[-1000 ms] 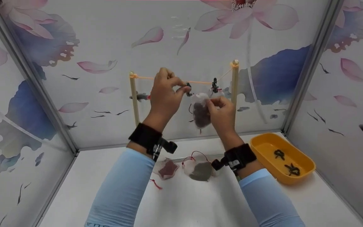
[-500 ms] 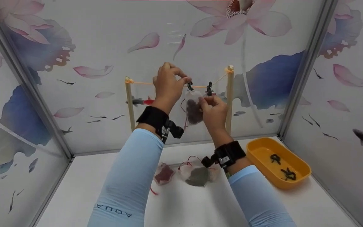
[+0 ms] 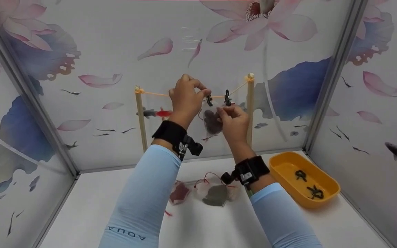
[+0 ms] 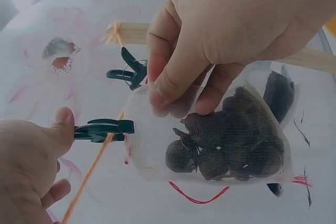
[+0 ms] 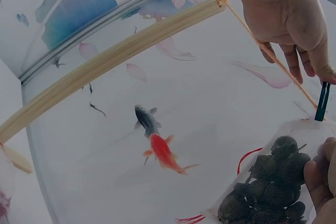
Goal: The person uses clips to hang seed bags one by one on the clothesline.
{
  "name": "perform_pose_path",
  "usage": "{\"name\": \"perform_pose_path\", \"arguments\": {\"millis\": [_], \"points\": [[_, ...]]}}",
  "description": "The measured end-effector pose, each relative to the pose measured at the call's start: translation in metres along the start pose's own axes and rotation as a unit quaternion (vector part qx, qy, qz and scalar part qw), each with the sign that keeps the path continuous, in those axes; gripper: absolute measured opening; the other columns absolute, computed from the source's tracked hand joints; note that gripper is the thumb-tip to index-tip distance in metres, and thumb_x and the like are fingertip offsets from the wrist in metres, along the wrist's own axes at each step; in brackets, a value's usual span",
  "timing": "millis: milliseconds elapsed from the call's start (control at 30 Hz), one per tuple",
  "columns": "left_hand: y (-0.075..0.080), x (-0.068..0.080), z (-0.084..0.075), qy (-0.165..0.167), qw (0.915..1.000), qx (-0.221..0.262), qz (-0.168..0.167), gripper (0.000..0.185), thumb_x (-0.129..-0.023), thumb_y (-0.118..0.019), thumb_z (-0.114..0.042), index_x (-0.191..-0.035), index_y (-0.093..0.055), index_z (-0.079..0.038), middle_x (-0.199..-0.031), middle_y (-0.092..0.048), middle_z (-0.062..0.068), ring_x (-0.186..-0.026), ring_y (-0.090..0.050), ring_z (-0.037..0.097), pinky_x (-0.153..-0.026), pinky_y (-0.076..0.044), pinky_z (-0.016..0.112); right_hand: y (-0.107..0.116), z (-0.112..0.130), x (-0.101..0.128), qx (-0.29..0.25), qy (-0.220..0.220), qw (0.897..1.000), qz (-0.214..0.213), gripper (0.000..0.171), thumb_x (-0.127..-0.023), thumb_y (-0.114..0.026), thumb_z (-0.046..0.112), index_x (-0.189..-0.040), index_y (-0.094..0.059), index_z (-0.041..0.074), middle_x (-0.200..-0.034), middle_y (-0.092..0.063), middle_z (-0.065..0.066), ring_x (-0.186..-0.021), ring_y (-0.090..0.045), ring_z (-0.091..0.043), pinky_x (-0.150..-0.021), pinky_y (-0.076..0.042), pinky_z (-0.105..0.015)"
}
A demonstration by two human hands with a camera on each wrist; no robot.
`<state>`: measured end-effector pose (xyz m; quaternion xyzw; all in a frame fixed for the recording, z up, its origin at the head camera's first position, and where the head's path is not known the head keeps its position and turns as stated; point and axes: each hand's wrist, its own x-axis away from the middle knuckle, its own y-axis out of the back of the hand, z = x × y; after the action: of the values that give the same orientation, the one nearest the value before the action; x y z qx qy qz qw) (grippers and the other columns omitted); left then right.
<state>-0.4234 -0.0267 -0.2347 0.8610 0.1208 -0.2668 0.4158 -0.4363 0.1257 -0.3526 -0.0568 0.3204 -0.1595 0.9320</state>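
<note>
Under the string (image 3: 157, 93), pouch (image 3: 213, 123) hanging lengthwise

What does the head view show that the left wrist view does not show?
Only the head view shows the yellow plastic tray with black clips, and two more mesh pouches on the white table. Only the left wrist view shows the dark lumps inside the white mesh bag clearly. Both show the orange string, the left hand pinching a dark clip and the right hand holding that bag.

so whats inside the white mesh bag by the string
Dark, lumpy, dried-looking pieces fill the white mesh bag, seen through the netting. The right hand pinches and covers its top edge, so the opening is hidden.
</note>
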Motion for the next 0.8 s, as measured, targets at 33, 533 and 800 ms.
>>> {"name": "perform_pose_path", "arguments": {"millis": [33,533,800], "points": [[0.0,0.001,-0.001,0.001,1.0,-0.001,0.003,0.027,-0.107,-0.079,-0.044,-0.112,-0.087,-0.019,-0.129,-0.064,0.003,-0.129,-0.061,0.024,-0.117,-0.037,0.055,0.0,0.0,0.0,-0.008,0.003,1.0,0.001,0.006,-0.104,-0.083,0.006,-0.103,-0.082,0.0,-0.1,-0.077,-0.01,-0.084,-0.074,-0.014,-0.074,-0.064,-0.021],[0.0,0.007,0.002,-0.011,0.9987,-0.019,0.046,0.043,-0.109,-0.074,-0.053,-0.137,-0.082,-0.022,-0.136,-0.064,0.005,-0.135,-0.059,0.026,-0.12,-0.032,0.059,0.007,-0.001,0.001,-0.005,-0.008,1.0,0.007,0.014,-0.105,-0.084,0.012,-0.108,-0.083,-0.001,-0.1,-0.079,-0.009,-0.082,-0.074,-0.015,-0.073,-0.064,-0.022],[0.002,0.035,0.021,-0.12,0.9894,0.036,-0.074,0.04,-0.111,-0.075,-0.043,-0.137,-0.082,-0.013,-0.133,-0.067,0.012,-0.132,-0.062,0.032,-0.124,-0.042,0.058,0.009,-0.005,0.007,0.039,-0.028,0.999,0.015,0.014,-0.106,-0.083,0.017,-0.107,-0.082,0.004,-0.1,-0.078,-0.009,-0.086,-0.072,-0.018,-0.072,-0.062,-0.022]]}}
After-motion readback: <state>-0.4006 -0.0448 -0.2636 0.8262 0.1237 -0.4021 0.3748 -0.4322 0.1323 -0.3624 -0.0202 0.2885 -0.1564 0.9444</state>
